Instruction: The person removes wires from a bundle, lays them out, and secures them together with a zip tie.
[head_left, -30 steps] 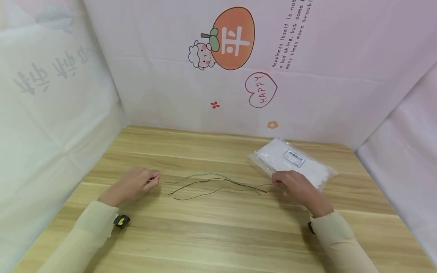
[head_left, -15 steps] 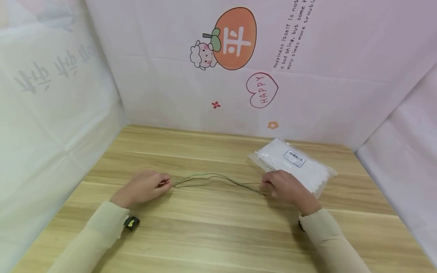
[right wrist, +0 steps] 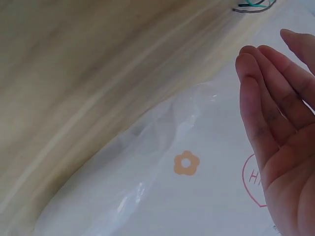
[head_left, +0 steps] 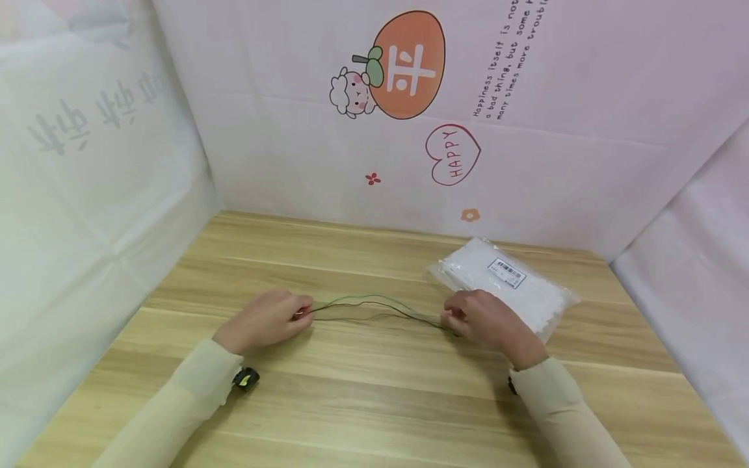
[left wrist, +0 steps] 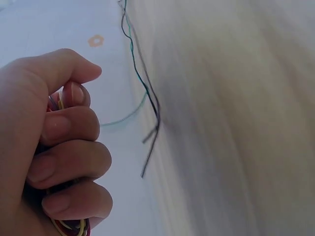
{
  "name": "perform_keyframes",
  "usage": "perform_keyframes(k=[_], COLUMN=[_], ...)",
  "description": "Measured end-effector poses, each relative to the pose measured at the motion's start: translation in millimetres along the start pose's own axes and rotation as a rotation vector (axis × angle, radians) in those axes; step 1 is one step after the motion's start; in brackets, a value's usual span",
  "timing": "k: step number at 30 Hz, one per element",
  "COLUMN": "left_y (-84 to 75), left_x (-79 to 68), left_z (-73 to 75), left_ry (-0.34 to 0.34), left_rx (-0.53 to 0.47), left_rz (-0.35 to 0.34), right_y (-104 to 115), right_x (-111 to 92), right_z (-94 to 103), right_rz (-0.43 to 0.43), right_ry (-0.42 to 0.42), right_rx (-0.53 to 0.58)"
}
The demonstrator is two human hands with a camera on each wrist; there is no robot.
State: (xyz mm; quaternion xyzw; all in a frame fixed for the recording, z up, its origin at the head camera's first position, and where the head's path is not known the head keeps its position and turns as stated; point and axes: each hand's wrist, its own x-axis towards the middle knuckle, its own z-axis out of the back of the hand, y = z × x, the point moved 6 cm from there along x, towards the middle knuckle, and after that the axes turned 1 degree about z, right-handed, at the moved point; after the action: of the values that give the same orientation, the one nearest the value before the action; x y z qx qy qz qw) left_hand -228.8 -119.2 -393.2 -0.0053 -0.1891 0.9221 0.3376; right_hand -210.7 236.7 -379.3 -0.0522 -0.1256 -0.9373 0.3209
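Thin wires, among them a black wire, a green wire and a greyish one, lie in shallow arcs between the hands in the head view. My left hand is at their left end. Its fingers curl round a bundle of coloured wires, with yellow and red strands showing between and below them in the left wrist view. Beside the wires' right end is my right hand. The right wrist view shows its fingers fairly straight, the thumb apart and nothing held; loose wire ends lie beyond them.
A clear plastic bag with white contents and a barcode label lies behind the right hand. The wooden table meets a printed white cloth at the back, with cloth on both sides too.
My left hand has moved right, up to the wires' left ends. My right hand has shifted slightly left; the thin wire that ran to its fingertips no longer shows there.
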Motion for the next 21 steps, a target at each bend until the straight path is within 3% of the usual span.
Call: perform_keyframes(k=[10,15,21], left_y=[-22.6,-38.3,-53.7], left_x=[14.0,25.2,40.6], left_z=[2.9,-1.1,-10.8], left_ry=[-0.008,-0.011,0.034], left_rx=[0.041,0.043,-0.002], left_rz=[-0.030,-0.072,-0.076], right_y=[23.1,39.2,58.3], right_x=[10.3,16.9,26.1], right_z=[2.5,5.0,7.6], right_rz=[0.076,0.135,0.184], right_ry=[-0.027,-0.057,-0.095], right_rx=[0.030,0.019,0.012])
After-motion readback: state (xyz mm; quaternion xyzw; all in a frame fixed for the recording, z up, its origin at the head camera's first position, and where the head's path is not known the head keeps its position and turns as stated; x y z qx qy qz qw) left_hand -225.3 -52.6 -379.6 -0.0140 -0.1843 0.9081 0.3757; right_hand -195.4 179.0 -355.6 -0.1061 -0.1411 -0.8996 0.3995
